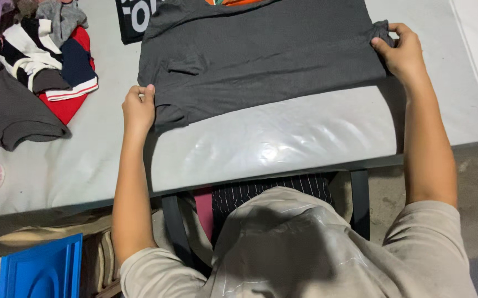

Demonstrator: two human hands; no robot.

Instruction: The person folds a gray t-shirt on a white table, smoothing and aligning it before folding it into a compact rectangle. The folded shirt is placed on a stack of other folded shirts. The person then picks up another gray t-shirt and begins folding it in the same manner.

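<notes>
Dark grey T-shirt (261,55) lies flat on table (305,138) w/ both edges pinched, left hand (138,107) & right hand (399,52) closed on fabric, prob. keeping it taut; clothes pile (35,72) sits apart at left.

Left hand (138,107) and right hand (399,51) pinch opposite edges of a dark grey T-shirt (261,55) spread on the table (283,138).

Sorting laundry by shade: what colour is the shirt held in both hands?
Dark grey shirt, with an orange patch at its top edge; seen in the head view.
</notes>
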